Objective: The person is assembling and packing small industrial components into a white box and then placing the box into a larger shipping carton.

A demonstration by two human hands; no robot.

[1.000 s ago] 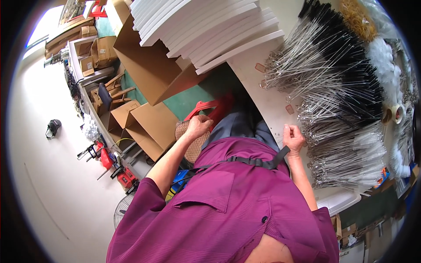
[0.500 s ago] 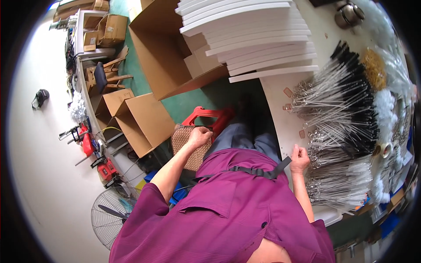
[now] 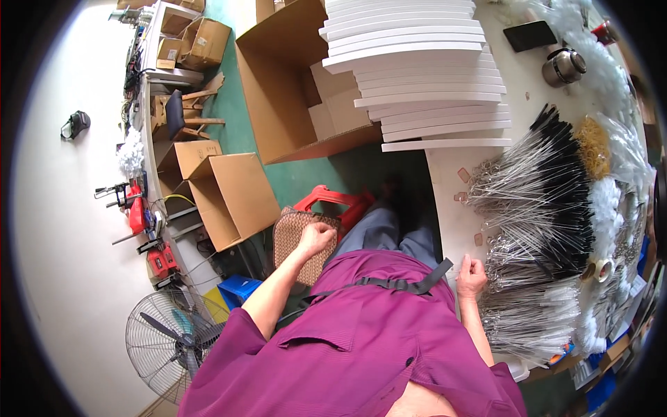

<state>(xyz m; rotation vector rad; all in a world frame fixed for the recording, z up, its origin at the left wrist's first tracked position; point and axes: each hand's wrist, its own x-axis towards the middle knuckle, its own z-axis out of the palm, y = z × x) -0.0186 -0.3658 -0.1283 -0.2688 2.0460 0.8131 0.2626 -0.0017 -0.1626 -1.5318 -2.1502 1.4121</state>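
My left hand (image 3: 317,238) is curled into a loose fist above a brown woven seat pad (image 3: 303,258) lying on a red plastic stool (image 3: 333,199). Nothing shows between its fingers. At the near edge of the white worktable (image 3: 451,182), my right hand (image 3: 472,276) is closed too, with its fingers folded up and no object showing in it. Right beside it lie bundles of thin wire-like strands with small metal loops (image 3: 531,320). Farther along the table are more such strands with black ends (image 3: 566,174). Close to my right hand rises the loose end of a black waist strap (image 3: 438,273).
White boards (image 3: 445,127) are stacked at the table's far side, beside a big open carton (image 3: 278,90). A smaller open carton (image 3: 240,198) and a standing fan (image 3: 177,340) are to my left. A steel flask (image 3: 563,67) and a tape roll (image 3: 603,270) are on the table.
The surroundings have shifted down in the view, bringing a dark flat object beside the flask fully into sight. Both hands stay closed in nearly the same places against my body.
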